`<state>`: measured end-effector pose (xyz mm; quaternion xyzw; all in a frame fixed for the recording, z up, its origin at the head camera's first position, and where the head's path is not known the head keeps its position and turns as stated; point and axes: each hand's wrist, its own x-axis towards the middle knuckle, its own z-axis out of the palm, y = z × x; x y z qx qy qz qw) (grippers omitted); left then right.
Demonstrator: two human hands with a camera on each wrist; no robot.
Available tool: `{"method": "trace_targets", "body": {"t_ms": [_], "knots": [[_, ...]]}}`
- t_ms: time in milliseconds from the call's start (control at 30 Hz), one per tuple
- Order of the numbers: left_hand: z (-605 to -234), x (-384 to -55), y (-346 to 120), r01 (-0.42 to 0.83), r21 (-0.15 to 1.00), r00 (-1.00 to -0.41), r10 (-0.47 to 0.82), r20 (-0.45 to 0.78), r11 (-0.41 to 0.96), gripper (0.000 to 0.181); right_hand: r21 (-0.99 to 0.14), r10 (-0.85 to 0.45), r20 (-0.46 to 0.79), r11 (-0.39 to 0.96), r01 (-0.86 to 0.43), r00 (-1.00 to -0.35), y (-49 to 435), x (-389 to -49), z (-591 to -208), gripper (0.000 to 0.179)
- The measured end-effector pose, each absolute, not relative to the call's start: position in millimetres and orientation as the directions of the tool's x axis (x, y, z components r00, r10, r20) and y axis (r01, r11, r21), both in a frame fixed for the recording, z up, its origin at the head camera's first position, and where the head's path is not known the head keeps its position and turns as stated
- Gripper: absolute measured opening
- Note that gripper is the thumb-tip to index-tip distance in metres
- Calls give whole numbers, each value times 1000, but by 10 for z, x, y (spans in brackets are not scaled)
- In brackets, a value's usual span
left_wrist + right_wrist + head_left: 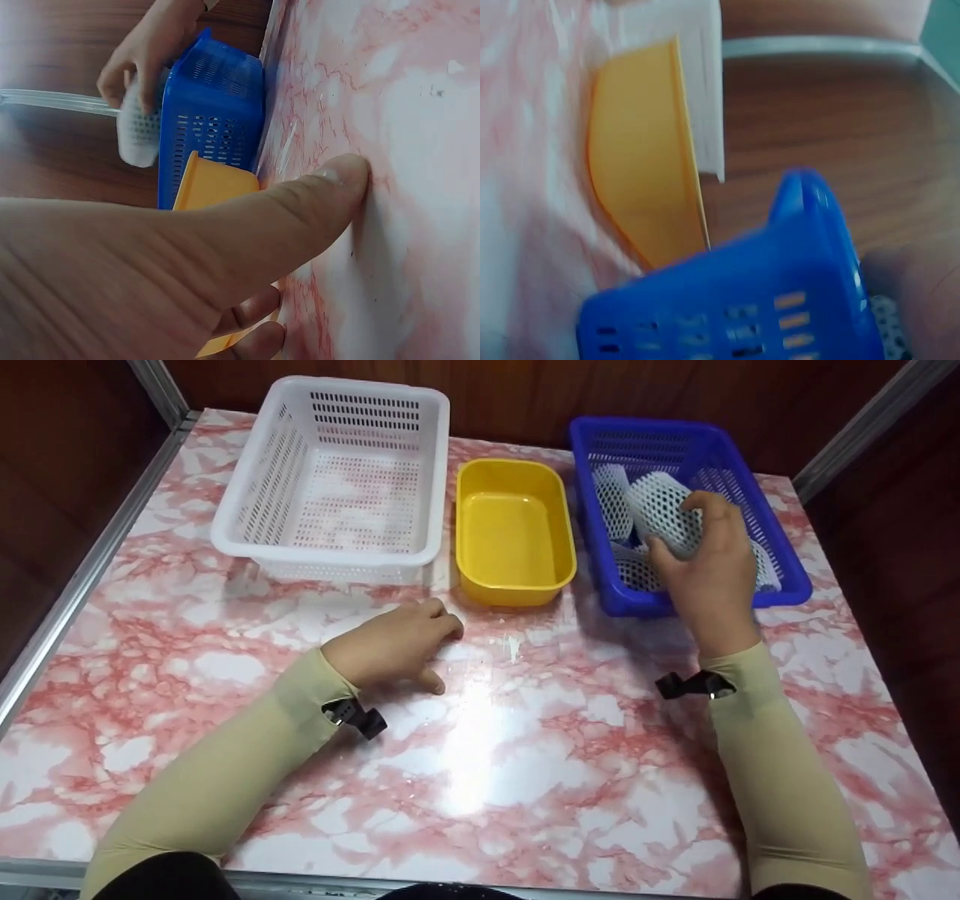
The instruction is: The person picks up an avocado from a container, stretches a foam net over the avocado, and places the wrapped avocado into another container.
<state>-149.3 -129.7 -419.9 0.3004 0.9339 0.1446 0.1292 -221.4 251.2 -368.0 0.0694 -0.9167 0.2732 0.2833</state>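
My right hand [716,570] reaches over the blue basket [637,601] and grips a white foam net sleeve [660,506] between thumb and fingers. Whether something is inside the sleeve I cannot tell. Around it in the basket lie several more foam net sleeves [613,502], partly covered by the hand and the held one. In the left wrist view the held sleeve [139,131] is up at the basket's rim. My left hand [394,645] is over the table in front of the yellow tub [517,594], fingers loosely bent, holding nothing.
At the back left stands a white slotted basket [330,556] with nothing in it. The yellow tub, also without contents, sits between the two baskets. All stand on a red-and-white marbled table [540,757], with dark wood panels [510,397] behind and at the sides.
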Motion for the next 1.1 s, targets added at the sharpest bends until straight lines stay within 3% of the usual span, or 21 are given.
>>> {"method": "trace_targets", "body": {"t_ms": [167, 633, 900, 1100], "knots": [[-4212, -1486, -1301, 510, 367, -784, 596, -175, 778, 70, -436, 11, 443, 876, -205, -897, 2566, -2334, -3669, 49], [-4195, -1430, -1323, 503, 373, -784, 593, -183, 780, 73, -348, -92, 186, 925, -153, -978, 2564, -2463, -3587, 57], [-4206, -1451, -1322, 514, 360, -780, 599, -180, 778, 73, -312, -121, 137, 937, -159, -983, 2577, -2478, -3599, 57], [-4229, -1434, -1342, 538, 356, -770, 617, -162, 764, 71, -343, -119, 187, 922, -179, -975, 2577, -2469, -3647, 53]]}}
